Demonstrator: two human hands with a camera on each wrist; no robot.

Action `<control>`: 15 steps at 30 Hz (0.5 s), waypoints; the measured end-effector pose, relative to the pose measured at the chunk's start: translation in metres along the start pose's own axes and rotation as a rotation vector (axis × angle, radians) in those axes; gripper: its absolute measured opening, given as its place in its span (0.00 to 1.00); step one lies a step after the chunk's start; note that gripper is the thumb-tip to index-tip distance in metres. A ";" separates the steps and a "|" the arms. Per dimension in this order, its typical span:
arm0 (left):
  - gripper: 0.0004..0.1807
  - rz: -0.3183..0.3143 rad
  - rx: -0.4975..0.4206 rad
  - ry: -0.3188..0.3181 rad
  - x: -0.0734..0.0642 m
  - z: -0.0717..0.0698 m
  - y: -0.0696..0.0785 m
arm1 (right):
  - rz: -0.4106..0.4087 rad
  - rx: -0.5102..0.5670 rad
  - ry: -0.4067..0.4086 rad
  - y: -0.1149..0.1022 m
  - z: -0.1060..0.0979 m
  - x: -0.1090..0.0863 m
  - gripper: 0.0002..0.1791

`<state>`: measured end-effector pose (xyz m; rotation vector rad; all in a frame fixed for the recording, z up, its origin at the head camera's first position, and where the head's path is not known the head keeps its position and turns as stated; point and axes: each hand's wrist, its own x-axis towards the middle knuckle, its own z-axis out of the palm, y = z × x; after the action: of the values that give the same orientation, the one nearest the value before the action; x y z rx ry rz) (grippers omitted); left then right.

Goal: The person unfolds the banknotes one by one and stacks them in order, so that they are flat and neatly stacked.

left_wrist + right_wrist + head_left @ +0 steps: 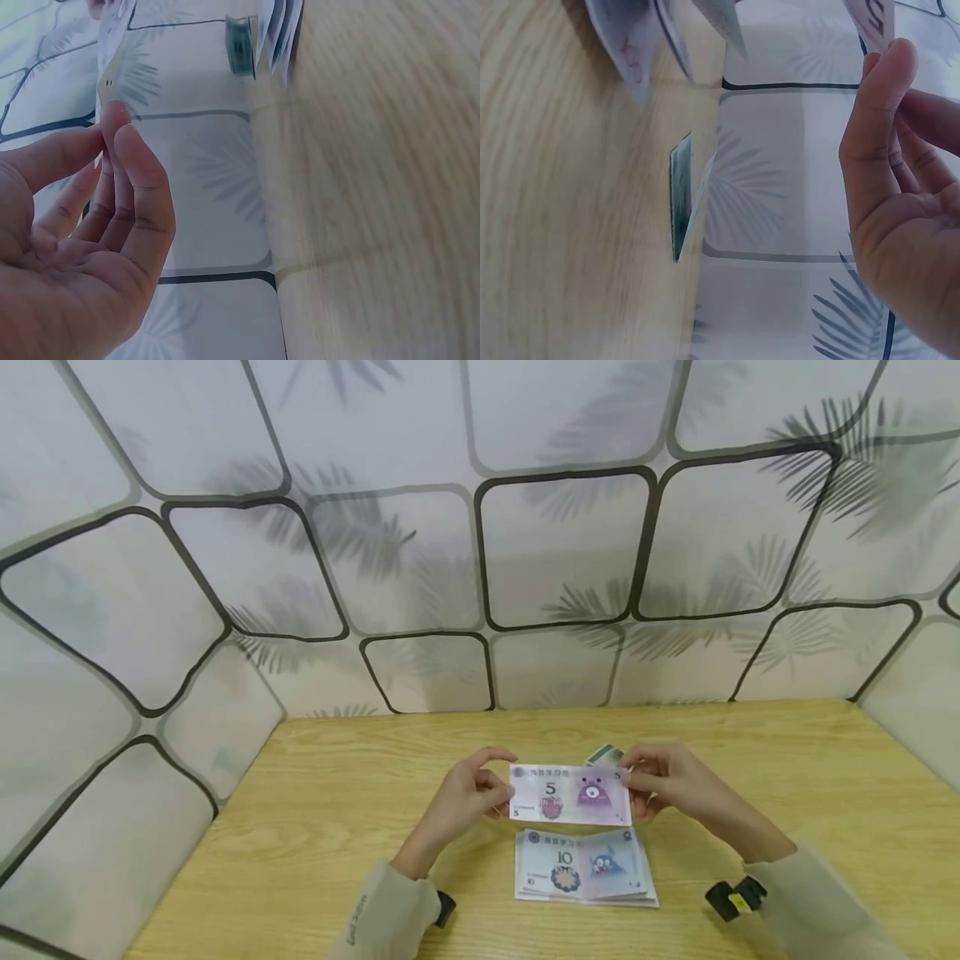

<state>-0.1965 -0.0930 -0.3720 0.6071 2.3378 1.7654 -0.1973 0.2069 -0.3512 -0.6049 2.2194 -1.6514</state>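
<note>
A purple play banknote (570,795) marked 5 is held up by both hands, its printed face toward the head camera. My left hand (468,789) pinches its left edge between thumb and fingers; in the left wrist view the note (112,56) shows nearly edge-on above the fingertips. At the opposite end, my right hand (667,781) pinches the right edge near the top corner. Below the raised note lies a stack of play banknotes (581,867), with a note marked 10 and a blue monster on top. Its edges are slightly fanned out.
Behind the raised note, a small green folded paper (604,755) lies on the wooden table (337,827), partly hidden; the right wrist view shows this green paper (681,199) standing partly open. A patterned wall covering (562,552) rises along the table's back edge.
</note>
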 end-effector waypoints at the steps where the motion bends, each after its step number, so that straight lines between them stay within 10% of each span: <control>1: 0.19 0.006 0.008 0.000 -0.001 0.001 0.001 | 0.001 -0.007 0.001 0.000 0.000 -0.001 0.14; 15: 0.14 -0.046 0.057 -0.037 -0.015 0.013 0.028 | -0.008 -0.051 -0.040 0.006 0.002 -0.013 0.12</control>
<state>-0.1723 -0.0815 -0.3513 0.5836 2.3647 1.6593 -0.1860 0.2129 -0.3574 -0.6555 2.2396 -1.5767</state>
